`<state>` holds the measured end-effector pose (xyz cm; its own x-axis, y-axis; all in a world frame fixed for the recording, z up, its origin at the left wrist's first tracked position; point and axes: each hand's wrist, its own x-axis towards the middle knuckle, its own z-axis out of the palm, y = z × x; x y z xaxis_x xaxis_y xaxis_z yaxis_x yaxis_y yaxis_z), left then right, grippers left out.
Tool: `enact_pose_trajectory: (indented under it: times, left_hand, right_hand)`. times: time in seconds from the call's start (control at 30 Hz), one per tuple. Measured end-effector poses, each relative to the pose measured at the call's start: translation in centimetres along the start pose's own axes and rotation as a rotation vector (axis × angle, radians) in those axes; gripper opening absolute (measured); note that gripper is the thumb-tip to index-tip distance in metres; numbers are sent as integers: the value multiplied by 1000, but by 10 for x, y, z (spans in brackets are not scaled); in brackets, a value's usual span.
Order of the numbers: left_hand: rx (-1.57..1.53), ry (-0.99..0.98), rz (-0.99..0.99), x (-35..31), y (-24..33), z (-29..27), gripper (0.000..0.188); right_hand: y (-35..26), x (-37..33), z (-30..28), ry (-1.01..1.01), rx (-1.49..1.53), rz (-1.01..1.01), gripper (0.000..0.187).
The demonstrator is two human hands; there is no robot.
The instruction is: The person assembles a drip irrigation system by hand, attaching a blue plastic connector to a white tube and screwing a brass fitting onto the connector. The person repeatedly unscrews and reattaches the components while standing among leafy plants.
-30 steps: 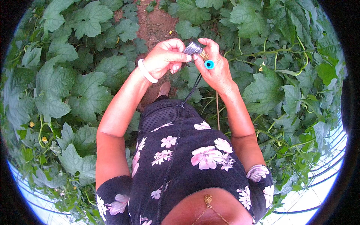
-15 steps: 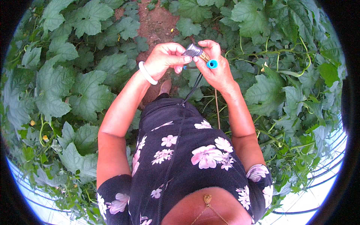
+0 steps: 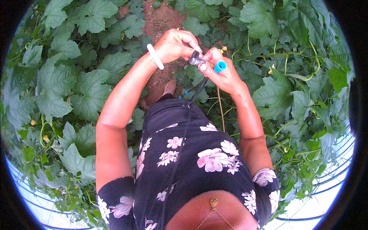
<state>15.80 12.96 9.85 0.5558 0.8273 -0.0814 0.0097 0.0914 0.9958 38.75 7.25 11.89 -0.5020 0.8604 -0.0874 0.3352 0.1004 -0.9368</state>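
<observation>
In front of my body my right hand [image 3: 227, 74] grips a short rod-like fitting with a blue flared end [image 3: 220, 66]. A brass-coloured middle shows on it only in part, between my thumb and fingers. Shiny black wrapping [image 3: 197, 61] covers its far-left end, and a loose bit stands up there. My left hand [image 3: 174, 45], with a white bracelet at the wrist, pinches at that loose bit; its fingertips are partly hidden. A black cord [image 3: 198, 91] hangs beneath my right hand and reaches the bag at my waist.
Broad green vine leaves [image 3: 57, 90] crowd both sides, with curling stems and small yellow flowers. A strip of brown soil [image 3: 163, 19] runs ahead between them. One shoe [image 3: 169, 87] shows below my hands. A thin stalk [image 3: 220, 109] stands by my right side.
My left hand has moved up and forward, its wrist turning over the fitting. The fitting has tilted slightly in my right hand, and the black wrapping's loose end now points upward.
</observation>
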Motion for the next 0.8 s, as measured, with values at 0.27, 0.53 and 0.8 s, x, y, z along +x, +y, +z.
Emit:
enact_pose_trajectory:
  times: [0.27, 0.53, 0.8]
  left_hand:
    - [582, 80, 522, 22, 36, 0, 13]
    - [254, 11, 460, 27, 83, 24, 14]
    - [-179, -10, 197, -34, 108, 20, 22]
  right_hand:
    - [-8, 9, 1, 7, 155, 120, 38]
    - [7, 15, 16, 108, 33, 122, 33]
    - [0, 23, 13, 549, -251, -137, 30]
